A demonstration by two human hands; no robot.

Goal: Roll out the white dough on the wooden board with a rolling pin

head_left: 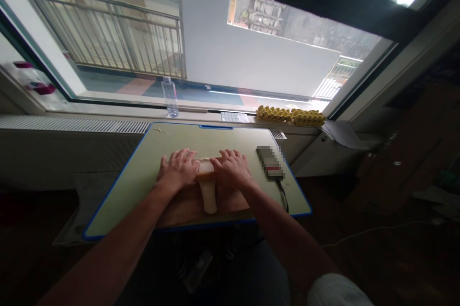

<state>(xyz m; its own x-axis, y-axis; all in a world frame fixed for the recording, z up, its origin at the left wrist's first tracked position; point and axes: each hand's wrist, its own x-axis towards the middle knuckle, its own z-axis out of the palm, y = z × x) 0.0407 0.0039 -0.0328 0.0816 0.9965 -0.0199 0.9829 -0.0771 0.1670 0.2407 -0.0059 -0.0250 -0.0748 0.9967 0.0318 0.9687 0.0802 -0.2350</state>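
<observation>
On a wooden board (230, 203) lies a long pale strip of dough (209, 196). Across the dough runs what looks like a wooden rolling pin (206, 176), its ends covered by my hands. My left hand (178, 166) lies over the pin's left part, fingers stretched forward and a little apart. Over its right part rests my right hand (232, 166), likewise with fingers extended and the thumb near the dough. A short stretch of pin shows between my thumbs, and the dough's far end emerges beyond it.
The board sits on a pale green table (132, 191) edged in blue. To the right lies a blurred-out dark device (270, 162) with a cable (283, 193). A clear bottle (170, 97) and yellow egg cartons (290, 115) stand along the window sill.
</observation>
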